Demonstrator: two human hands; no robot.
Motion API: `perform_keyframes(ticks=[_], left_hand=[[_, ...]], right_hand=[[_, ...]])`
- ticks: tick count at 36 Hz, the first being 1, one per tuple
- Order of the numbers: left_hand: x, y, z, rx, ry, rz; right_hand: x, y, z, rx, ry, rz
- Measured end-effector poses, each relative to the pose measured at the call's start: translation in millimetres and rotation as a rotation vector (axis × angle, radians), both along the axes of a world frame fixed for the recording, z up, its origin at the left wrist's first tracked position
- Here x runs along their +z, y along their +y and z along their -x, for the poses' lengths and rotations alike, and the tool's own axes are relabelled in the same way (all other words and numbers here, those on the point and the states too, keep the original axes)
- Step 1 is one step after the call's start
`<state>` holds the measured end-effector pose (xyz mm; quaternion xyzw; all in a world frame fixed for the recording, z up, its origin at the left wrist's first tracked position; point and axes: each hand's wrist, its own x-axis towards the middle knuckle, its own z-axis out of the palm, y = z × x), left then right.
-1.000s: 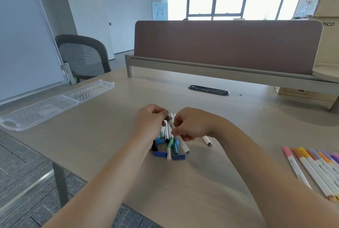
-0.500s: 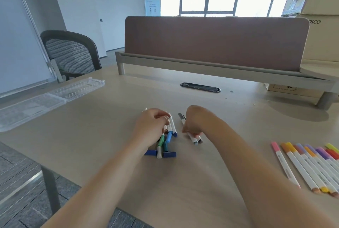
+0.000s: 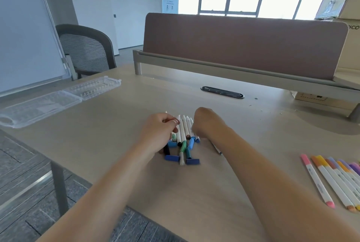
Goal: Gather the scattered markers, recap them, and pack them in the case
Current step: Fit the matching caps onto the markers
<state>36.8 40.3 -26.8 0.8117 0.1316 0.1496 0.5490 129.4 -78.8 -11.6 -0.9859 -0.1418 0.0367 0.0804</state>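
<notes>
Bunching the markers (image 3: 184, 134) mid-table — the one lifted a second ago now lies among them, so gathering looks nearly done. The left hand (image 3: 160, 131) curls round their left side; the right hand (image 3: 204, 122) is curled, its hold hidden. The open case (image 3: 58, 101) sits far left.

Left hand (image 3: 157, 132) and right hand (image 3: 206, 122) flank bunched markers (image 3: 184, 133) on desk (image 3: 136, 105).

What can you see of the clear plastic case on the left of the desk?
The clear plastic case lies open and flat at the left edge of the desk, its two transparent halves joined side by side: one smooth, one ribbed with slots. It looks empty. Only the desk touches it.
</notes>
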Motion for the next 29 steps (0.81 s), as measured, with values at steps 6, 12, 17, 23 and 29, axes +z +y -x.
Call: perform_keyframes(ticks=[6, 12, 17, 23, 29], left_hand=[[-2.3, 12.2, 5.6, -0.006, -0.010, 0.027], [-5.1, 15.4, 8.1, -0.060, 0.017, -0.074], [1.7, 2.1, 15.5, -0.216, 0.094, -0.355], [5.7, -15.8, 19.9, -0.380, 0.163, -0.697], [-0.6, -25.5, 20.8, -0.447, 0.175, -0.825]], right_hand=[[5.0, 11.9, 1.1, 0.005, 0.072, 0.130], [6.0, 14.0, 1.1, 0.008, 0.074, 0.134], [20.1, -0.6, 3.3, 0.065, 0.097, 0.064], [27.4, -27.3, 12.8, 0.101, 0.295, -0.176], [25.2, -36.6, 17.6, 0.121, 0.379, -0.352]])
